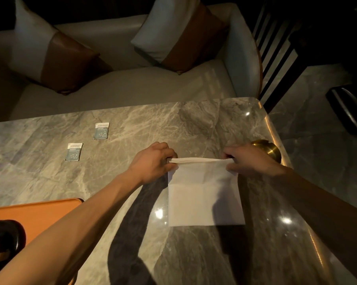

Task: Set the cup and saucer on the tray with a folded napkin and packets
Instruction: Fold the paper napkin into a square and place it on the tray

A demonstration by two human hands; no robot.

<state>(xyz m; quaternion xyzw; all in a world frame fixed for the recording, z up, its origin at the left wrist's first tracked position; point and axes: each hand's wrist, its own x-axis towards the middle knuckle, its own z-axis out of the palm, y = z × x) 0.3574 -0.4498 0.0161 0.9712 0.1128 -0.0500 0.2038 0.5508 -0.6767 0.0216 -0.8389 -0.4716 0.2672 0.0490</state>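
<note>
A white paper napkin (204,194) lies flat on the marble table (132,124), its far edge lifted and rolled over. My left hand (153,161) pinches the far left corner of that edge. My right hand (247,159) pinches the far right corner. Two blue-and-white packets lie flat further left: one packet (73,152) nearer me, the other packet (101,131) beyond it. An orange tray (40,210) sits at the lower left. On it stands a dark cup on a saucer (3,241), partly cut off by the frame edge.
A round brass object (268,149) sits at the table's right edge, just behind my right hand. Beyond the table is a pale sofa (122,87) with two white-and-brown cushions. A dark slatted chair (276,48) stands at the far right.
</note>
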